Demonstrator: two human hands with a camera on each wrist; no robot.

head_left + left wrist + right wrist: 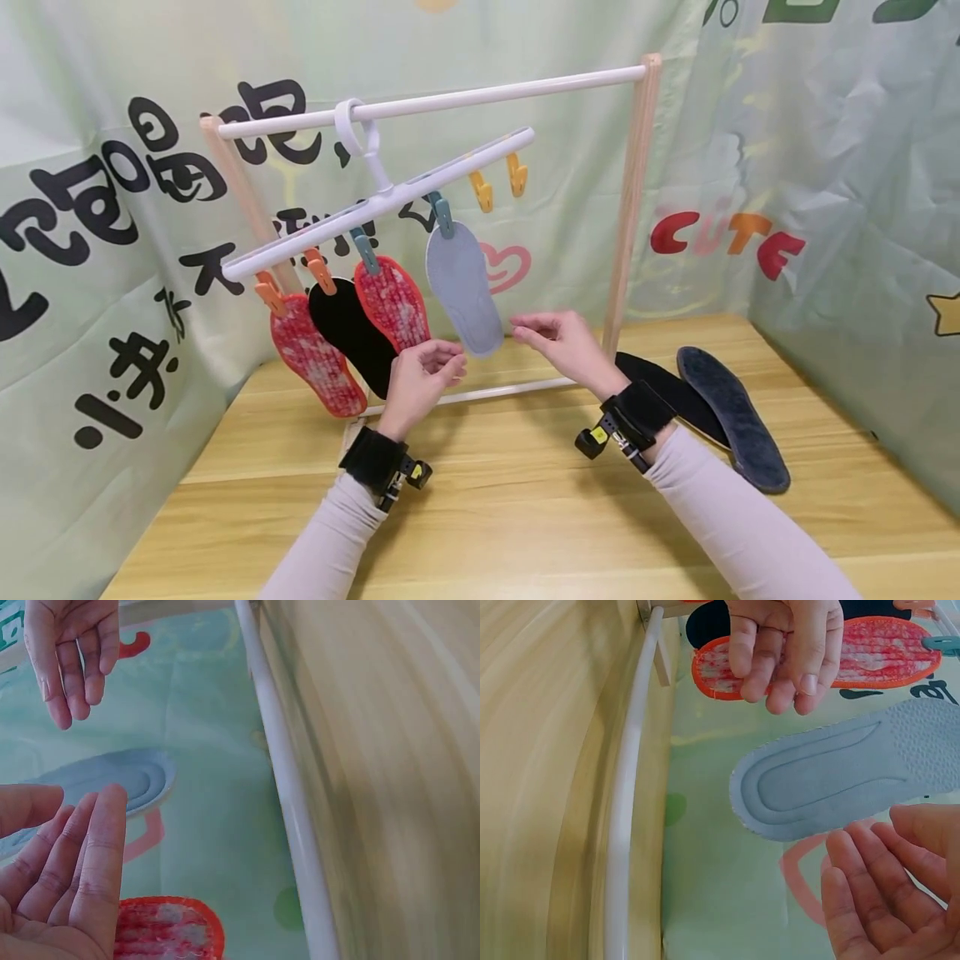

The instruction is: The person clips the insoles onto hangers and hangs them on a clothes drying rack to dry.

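A grey insole hangs by its top from a teal clip on a white clip hanger. My left hand is just left of the insole's lower end, with fingers loosely bent and nothing in them. On the other side, my right hand hovers near the insole's lower edge, also without a thing in its grasp. The right wrist view shows a gap between the grey insole and the fingertips of both hands. Left of it hang a red-patterned insole, a black insole and another red-patterned insole.
The hanger tilts, its left end lower, on the top rail of a wooden-post rack. Two yellow clips hang bare at its right end. A dark grey insole and a black insole lie on the table at right.
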